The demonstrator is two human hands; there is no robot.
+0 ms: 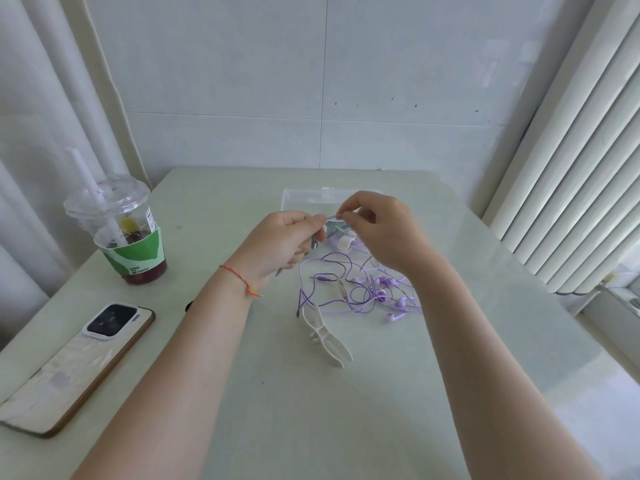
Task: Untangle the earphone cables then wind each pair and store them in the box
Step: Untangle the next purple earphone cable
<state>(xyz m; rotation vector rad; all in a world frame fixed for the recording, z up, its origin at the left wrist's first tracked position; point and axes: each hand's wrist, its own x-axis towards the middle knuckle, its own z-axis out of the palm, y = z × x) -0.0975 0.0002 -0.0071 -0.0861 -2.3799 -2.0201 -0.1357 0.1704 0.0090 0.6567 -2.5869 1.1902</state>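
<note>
Both the left hand and right hand pinch one cable above the far box, while most purple earphone cables lie tangled on the table, unwound.

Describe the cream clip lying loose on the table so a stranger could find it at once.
Start at the pale green table and find the tangle of purple earphone cables near its middle, below the two hands. The cream clip lies flat at the tangle's near-left edge, closest to the person. It is the only long forked cream piece there, unlike the thin purple wires and round earbuds beside it.
</note>
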